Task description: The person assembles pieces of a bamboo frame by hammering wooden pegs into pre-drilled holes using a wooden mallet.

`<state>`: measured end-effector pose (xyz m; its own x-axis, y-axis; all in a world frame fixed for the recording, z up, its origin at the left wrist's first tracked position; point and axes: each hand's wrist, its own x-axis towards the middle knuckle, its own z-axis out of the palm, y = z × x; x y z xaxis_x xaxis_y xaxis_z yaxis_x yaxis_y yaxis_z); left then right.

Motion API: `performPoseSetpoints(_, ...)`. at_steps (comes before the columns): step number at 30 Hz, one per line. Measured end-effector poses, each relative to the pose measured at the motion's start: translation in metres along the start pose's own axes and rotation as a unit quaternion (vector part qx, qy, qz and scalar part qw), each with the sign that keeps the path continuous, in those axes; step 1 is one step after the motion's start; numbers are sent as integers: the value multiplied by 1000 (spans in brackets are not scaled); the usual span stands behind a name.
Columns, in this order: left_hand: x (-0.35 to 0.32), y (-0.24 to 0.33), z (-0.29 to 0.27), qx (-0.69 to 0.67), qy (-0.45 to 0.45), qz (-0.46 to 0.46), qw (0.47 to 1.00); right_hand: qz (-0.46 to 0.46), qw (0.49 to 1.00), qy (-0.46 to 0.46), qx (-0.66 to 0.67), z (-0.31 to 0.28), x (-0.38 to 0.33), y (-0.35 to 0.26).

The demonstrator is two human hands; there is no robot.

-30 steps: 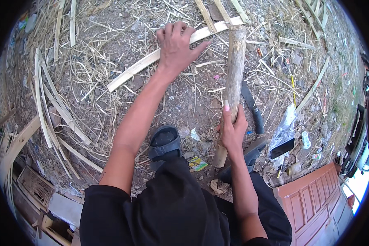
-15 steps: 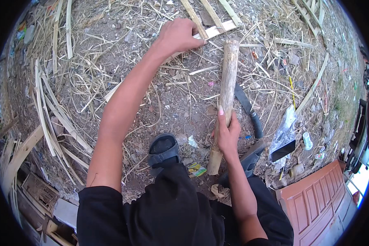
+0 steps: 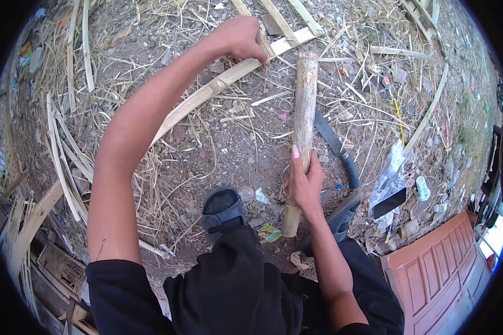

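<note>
A thick, round, grey-brown wooden stick [image 3: 305, 106] stood out near the middle of the frame, with its top end pointing up the picture. The right hand [image 3: 307, 184] was wrapped around its lower half, fingers and thumb clamped on the wood. The stick looked hard, stiff and rather heavy, not easy to break. It was probably not slippery, and the lower half seemed a good place to grab it, with the top end free.

A long, flat, pale wooden strip [image 3: 207, 92] lay up and left of the stick. It looked light and a bit bendy, and its edges might be splintery, so holding it by the flat sides seemed best. The left hand [image 3: 241, 38] was curled at the top, right by where a thin tan wooden slat [image 3: 242, 7] met the strip. I could not tell if its fingertips pinched anything.

A dark curved blade with a black handle [image 3: 335, 142] lay just right of the stick, on brown ground [image 3: 246, 148] littered with straw-like shavings [image 3: 142, 162].
</note>
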<state>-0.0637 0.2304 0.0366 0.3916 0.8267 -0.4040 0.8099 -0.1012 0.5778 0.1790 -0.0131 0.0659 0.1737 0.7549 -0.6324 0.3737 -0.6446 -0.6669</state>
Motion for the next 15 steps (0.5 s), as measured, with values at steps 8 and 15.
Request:
performPoseSetpoints(8, 0, -11, 0, 4, -14, 63, 998, 5, 1000, -1, 1, 1, 1, 4)
performPoseSetpoints(15, 4, -22, 5, -41, -19, 76, 996, -4, 1000, -5, 8, 2, 2, 2)
